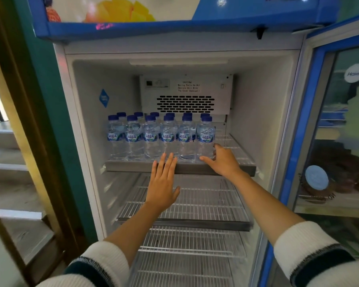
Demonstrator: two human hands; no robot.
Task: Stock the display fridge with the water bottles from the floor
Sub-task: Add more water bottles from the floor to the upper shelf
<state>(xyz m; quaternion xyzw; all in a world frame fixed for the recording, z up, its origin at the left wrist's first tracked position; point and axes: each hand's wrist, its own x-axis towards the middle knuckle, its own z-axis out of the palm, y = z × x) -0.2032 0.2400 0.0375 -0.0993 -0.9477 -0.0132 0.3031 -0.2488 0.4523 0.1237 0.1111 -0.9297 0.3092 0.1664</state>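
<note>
Head view: display fridge [257,96] stands open, white interior, blue frame, glass door [340,125] swung out to the right. Top shelf [180,168] carries water bottles [149,137] in two rows, six in front and more behind, blue caps, all upright, packed toward the left; right end of the shelf is bare wire. Left hand [162,183] is flat, fingers straight and together, fingertips at the shelf's front edge below the middle bottles, holding nothing. Right hand [222,160] has fingers spread around the base of the rightmost front bottle [205,139], thumb beside it; a firm grip cannot be told. Lower wire shelves [184,204] sit below. Wooden door frame [19,121] and steps [2,158] lie at far left. Vent panel [184,103] sits on the back wall.
</note>
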